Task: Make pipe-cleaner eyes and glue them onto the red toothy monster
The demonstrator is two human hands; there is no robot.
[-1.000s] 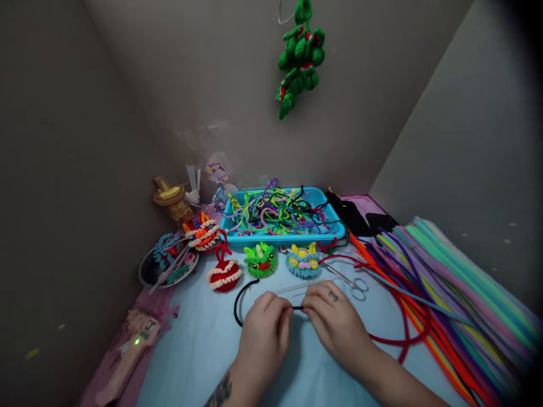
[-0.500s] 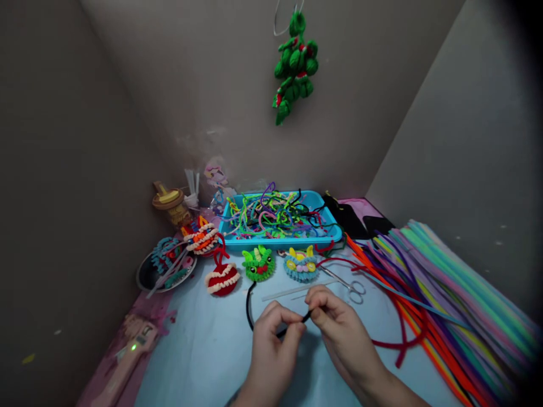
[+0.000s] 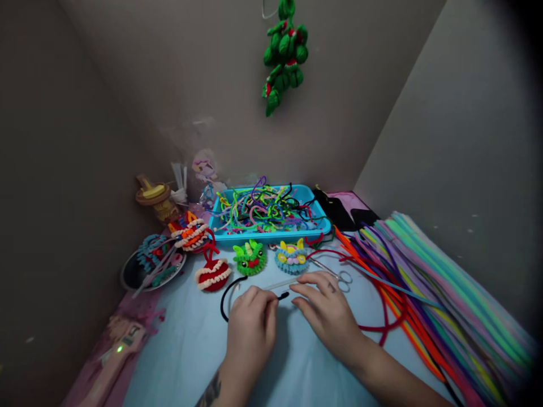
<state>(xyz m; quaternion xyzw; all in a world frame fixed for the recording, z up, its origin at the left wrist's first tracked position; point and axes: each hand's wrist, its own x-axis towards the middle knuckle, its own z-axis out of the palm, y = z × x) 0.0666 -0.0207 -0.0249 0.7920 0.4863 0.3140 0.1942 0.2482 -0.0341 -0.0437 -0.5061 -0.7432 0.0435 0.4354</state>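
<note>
A black pipe cleaner (image 3: 224,301) is pinched in my left hand (image 3: 253,325); its long end curves out to the left and a short, bent-looking tip sticks out to the right. Just right of that tip, my right hand (image 3: 328,314) holds nothing, with thumb and fingers apart. Behind the hands lie a translucent stick (image 3: 280,285), partly covered, and small scissors (image 3: 345,278). A green fuzzy animal face (image 3: 250,260), a light blue one with yellow ears (image 3: 292,261) and a red piece with cream trim (image 3: 213,277) line up beyond.
A blue tray (image 3: 254,238) of tangled pipe cleaner scraps stands at the back. Bundles of coloured pipe cleaners (image 3: 449,282) fill the right side. On the left are a metal bowl (image 3: 127,277) and a pink glue gun (image 3: 116,362) with a green light. Green fuzzy pieces (image 3: 284,56) hang above.
My right hand has let go of the black pipe cleaner and opened. My left hand still grips it and has turned over, back upward. The view has shifted slightly.
</note>
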